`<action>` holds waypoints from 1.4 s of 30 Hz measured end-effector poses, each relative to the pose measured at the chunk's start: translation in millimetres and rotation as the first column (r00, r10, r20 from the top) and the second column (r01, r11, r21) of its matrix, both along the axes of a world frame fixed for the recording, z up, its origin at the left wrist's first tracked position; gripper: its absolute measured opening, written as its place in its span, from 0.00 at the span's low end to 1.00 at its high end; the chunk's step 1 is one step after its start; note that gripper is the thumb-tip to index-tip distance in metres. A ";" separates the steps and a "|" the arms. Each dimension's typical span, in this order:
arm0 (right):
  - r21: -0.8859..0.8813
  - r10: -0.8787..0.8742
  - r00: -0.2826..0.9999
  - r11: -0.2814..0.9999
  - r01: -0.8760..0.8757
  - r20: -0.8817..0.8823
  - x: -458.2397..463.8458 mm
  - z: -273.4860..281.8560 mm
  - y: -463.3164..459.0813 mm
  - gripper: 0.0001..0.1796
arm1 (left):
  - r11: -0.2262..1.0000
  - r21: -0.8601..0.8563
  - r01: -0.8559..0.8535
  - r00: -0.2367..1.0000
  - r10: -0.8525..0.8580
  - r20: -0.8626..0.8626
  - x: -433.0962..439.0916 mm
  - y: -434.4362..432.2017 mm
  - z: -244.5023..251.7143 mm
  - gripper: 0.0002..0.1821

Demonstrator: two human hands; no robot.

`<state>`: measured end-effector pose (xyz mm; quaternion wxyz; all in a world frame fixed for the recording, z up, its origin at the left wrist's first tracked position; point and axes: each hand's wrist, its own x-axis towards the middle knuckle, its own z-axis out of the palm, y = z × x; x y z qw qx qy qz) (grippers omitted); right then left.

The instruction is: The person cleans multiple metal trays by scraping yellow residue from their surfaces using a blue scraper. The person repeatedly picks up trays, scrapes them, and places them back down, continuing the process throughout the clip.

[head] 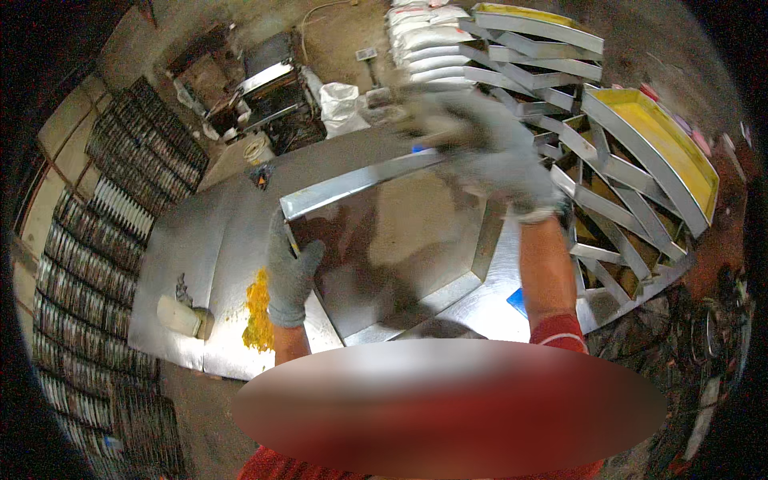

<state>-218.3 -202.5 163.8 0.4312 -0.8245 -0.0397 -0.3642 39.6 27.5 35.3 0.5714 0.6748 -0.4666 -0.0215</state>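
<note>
A shallow sheet-metal tray (pixel 336 195) with raised walls is in front of me over the metal-topped table (pixel 186 258). My left hand (pixel 291 276), in a grey glove, grips the tray's left wall, with the thumb on the inner side. My right hand (pixel 486 150), also gloved, is over the tray's far right corner. Motion blurs it, so I cannot make out its fingers or whether it holds anything. A small blue piece (pixel 417 149) shows at the far wall near this hand. To the left of the tray, a patch of yellow-orange material (pixel 257 312) is smeared on the tabletop.
Metal trays with yellow insides (pixel 654 132) are stacked crisscross at the right. A pale container (pixel 178 315) sits on the table's left part. A blue object (pixel 517 300) lies by my right forearm. Beyond are white sacks (pixel 429 42) and a woven bag (pixel 342 108); racks (pixel 90 288) line the left.
</note>
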 end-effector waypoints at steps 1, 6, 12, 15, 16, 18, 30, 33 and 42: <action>-0.266 0.049 0.997 0.962 -0.061 -0.053 24.1 4.1 9.6 0.33 | 0.999 0.009 -0.034 0.993 0.033 0.111 -7.7 -8.1 -0.9 0.41; -0.619 -0.213 0.954 0.726 0.300 0.212 96.4 -64.4 43.9 0.32 | 0.981 0.026 -0.194 0.973 0.189 0.134 -22.7 -14.5 -0.8 0.39; -0.629 -0.539 0.830 0.598 0.497 0.144 14.3 -99.8 -95.8 0.18 | 0.983 -0.129 -0.130 0.991 0.124 -0.053 -9.7 28.0 -23.4 0.42; -0.322 -0.738 0.633 0.555 0.767 0.235 2.0 -153.9 -170.9 0.17 | 0.979 -0.042 -0.200 0.980 0.200 0.003 -17.6 18.6 -14.7 0.42; -0.092 -0.791 0.530 0.529 0.844 0.305 3.4 -183.2 -188.7 0.18 | 0.977 0.005 -0.211 0.977 0.211 0.005 -23.5 10.9 -12.2 0.43; 0.236 -0.751 0.605 0.558 0.796 -0.264 -2.7 -200.7 -184.8 0.20 | 0.963 -0.132 -0.236 0.971 0.239 0.007 -21.0 11.5 -19.7 0.43; 0.439 -0.592 0.803 0.740 0.510 0.065 -14.3 -193.2 -139.4 0.20 | 0.943 0.315 0.108 0.931 -0.207 0.300 -11.2 63.3 17.7 0.37; 0.006 -0.458 0.807 0.871 0.491 0.372 -5.5 -120.6 -94.9 0.22 | 0.942 0.334 0.033 0.910 -0.166 0.379 -55.4 31.7 50.8 0.39; -0.603 -0.324 0.901 0.669 0.434 0.288 53.2 -35.0 76.4 0.22 | 0.987 -0.158 -0.017 0.888 0.088 0.452 -82.7 -8.8 103.6 0.27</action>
